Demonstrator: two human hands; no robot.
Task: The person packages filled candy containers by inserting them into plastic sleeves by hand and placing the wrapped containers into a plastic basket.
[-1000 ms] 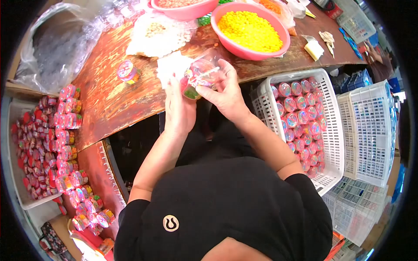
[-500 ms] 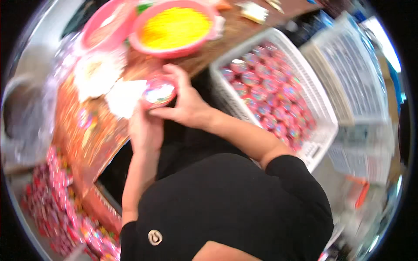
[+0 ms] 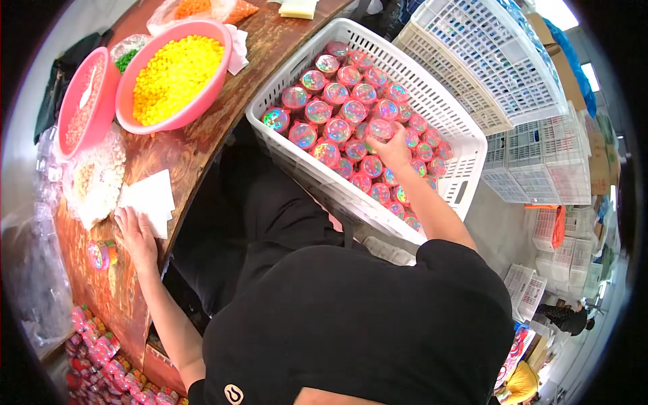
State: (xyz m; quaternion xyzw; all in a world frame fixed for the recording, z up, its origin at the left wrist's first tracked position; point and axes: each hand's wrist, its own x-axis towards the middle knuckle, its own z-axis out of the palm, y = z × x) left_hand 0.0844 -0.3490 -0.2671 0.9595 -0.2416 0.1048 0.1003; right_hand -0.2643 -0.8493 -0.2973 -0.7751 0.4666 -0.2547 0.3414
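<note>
My right hand [image 3: 394,150] reaches into a white plastic basket [image 3: 307,174], its fingers around a round pink container [image 3: 380,129] with a shiny holographic lid. Many similar containers [image 3: 338,129] fill the basket in packed rows. On the wooden table, my left hand [image 3: 138,237] lies open, fingers stretched over the lower edge of some white paper sheets [image 3: 152,196]. Close below that hand, a small round container [image 3: 98,256] with a shiny lid rests on its side, with yellow pieces beside it.
Pink bowls hold yellow pieces [image 3: 177,81] and pale pink pieces [image 3: 82,108] on the worn table [image 3: 196,145]. A clear bag of white pieces [image 3: 101,179] sits near them. Stacked crates [image 3: 482,57] stand right of the basket. Wrapped pink items [image 3: 101,347] pile up lower left.
The pink container that both hands held over the table is now in the basket with my right hand. My left hand has let go and moved down onto the paper. The view has turned.
</note>
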